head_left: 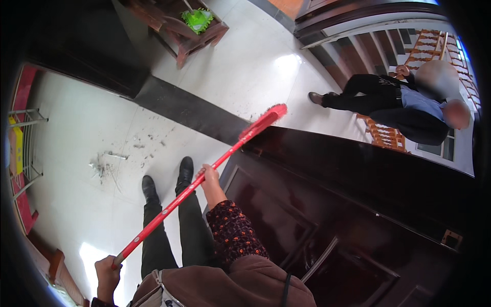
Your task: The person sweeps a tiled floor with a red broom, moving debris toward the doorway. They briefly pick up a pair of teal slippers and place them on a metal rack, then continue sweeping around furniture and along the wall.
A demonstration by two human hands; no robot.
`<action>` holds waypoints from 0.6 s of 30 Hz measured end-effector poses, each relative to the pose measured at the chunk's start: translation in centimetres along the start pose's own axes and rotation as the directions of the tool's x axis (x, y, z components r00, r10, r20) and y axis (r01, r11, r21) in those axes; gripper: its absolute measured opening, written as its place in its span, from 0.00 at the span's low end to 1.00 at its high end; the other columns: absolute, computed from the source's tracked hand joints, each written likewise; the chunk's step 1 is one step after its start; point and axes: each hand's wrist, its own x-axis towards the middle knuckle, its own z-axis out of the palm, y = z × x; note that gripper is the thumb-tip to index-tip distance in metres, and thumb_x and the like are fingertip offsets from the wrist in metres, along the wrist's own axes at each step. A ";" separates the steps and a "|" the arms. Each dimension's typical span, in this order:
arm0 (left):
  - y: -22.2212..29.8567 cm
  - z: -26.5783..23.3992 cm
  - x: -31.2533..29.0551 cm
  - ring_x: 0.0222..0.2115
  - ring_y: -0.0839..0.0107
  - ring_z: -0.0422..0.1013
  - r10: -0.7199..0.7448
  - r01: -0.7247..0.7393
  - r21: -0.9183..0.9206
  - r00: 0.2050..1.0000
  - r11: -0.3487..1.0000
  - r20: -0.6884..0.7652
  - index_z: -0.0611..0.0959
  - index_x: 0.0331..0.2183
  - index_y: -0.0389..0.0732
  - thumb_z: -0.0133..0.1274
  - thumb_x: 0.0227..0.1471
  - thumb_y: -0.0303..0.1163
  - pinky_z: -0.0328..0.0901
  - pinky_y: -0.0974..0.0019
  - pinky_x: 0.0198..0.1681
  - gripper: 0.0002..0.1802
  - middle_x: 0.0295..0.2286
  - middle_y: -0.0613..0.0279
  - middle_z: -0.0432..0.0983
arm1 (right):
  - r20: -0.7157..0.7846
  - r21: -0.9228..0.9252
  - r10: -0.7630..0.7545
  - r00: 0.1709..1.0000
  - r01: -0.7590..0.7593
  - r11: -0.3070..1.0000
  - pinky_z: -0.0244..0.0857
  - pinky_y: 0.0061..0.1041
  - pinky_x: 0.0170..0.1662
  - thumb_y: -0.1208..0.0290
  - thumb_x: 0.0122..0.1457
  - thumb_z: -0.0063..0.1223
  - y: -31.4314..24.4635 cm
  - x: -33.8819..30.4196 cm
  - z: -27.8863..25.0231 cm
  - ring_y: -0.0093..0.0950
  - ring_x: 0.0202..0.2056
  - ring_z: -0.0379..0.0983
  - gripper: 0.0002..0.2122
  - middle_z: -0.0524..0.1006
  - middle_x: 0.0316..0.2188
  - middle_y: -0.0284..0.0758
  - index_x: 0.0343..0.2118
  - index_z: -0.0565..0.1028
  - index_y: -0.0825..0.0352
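A red broom (176,201) runs slantwise across my front, its red head (263,123) up at the doorway beside the edge of the dark door. My left hand (107,272) is closed round the handle's end, low at the left. Farther along the shaft, my right hand (207,176) grips it with wrapped fingers. On the pale tiled floor ahead of my shoes lies a scatter of dust and scraps (146,143). A denser heap of litter (102,168) with a pale stick lies farther left. The broom head is apart from that heap.
A dark wooden door (307,199) stands close at my right. A dark threshold strip (189,110) crosses the floor. Beyond it are a wooden stand (179,30) with a green cloth item (197,20), and a person (404,100) near the stairs. A metal rack (28,148) stands left.
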 end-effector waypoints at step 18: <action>-10.1 9.2 13.7 0.15 0.64 0.72 0.276 -0.228 -0.269 0.948 0.936 0.156 0.80 0.18 0.36 0.57 0.43 0.28 0.64 0.62 0.21 0.07 0.14 0.53 0.75 | 0.416 0.478 -0.646 0.640 0.451 0.754 0.53 0.14 0.16 0.60 0.65 0.45 -14.1 -29.0 4.5 0.13 0.15 0.55 0.11 0.62 0.19 0.24 0.30 0.68 0.61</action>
